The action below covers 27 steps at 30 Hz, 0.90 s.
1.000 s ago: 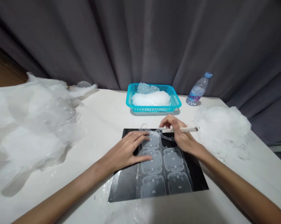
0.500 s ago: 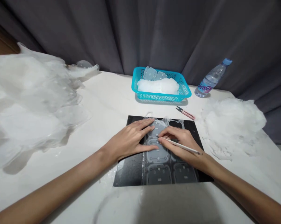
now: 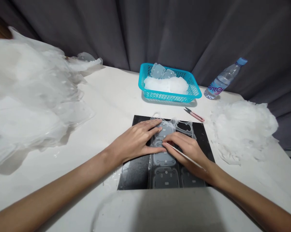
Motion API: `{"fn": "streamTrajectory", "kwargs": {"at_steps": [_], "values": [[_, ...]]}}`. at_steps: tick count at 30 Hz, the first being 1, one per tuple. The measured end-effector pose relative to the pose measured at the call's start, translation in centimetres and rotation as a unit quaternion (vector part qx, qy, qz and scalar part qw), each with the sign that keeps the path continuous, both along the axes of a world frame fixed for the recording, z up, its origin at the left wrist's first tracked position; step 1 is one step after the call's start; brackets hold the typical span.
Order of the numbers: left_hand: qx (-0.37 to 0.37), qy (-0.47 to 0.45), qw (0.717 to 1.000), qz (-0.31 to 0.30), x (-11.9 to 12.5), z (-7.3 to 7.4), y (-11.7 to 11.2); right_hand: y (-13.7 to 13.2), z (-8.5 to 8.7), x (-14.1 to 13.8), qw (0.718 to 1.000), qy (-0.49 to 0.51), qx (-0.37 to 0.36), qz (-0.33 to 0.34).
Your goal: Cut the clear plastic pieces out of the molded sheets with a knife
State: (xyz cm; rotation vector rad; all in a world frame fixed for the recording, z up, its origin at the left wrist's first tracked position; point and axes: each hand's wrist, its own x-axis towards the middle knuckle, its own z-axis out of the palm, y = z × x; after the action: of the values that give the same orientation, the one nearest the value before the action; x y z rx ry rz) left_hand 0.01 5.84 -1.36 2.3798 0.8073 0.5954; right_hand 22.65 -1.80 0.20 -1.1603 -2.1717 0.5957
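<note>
A clear plastic sheet of moulded rounded shapes [image 3: 165, 161] lies on a black mat [image 3: 136, 170] in front of me. My left hand [image 3: 136, 140] lies flat on the sheet's left side, fingers stretched out and pressing it down. My right hand [image 3: 187, 149] is closed around a thin white stick tool [image 3: 185, 156], held like a pen. The tool's tip touches the sheet just beside my left fingertips. Part of the sheet is hidden under both hands.
A turquoise basket [image 3: 171, 95] with white and clear plastic pieces stands behind the mat. Small pink snips [image 3: 194, 114] lie to its right, near a water bottle [image 3: 222, 80]. Heaps of clear plastic film lie at the left [image 3: 32, 96] and right [image 3: 242, 129].
My right hand came back from the far right of the sheet and set the stick's tip on the sheet next to my left hand. The pink snips now show on the table.
</note>
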Motion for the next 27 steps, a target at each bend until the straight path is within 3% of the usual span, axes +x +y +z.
{"fn": "streamTrajectory", "kwargs": {"at_steps": [6, 15, 22, 27], "values": [[0.003, 0.012, 1.000, 0.000, 0.0, 0.1, -0.1, 0.0, 0.0, 0.1, 0.998, -0.050, 0.030, 0.028], [0.086, 0.061, 0.994, -0.007, 0.0, 0.3, 0.0, 2.0, 3.9, 4.0, 0.985, -0.045, -0.122, 0.112], [0.138, 0.082, 0.987, -0.012, -0.2, 0.3, 0.1, 2.6, 1.9, 3.8, 0.985, -0.017, -0.080, 0.151], [0.133, 0.077, 0.988, -0.010, -0.1, 0.3, 0.2, 2.6, 1.5, 3.4, 0.987, -0.028, -0.039, 0.152]]}}
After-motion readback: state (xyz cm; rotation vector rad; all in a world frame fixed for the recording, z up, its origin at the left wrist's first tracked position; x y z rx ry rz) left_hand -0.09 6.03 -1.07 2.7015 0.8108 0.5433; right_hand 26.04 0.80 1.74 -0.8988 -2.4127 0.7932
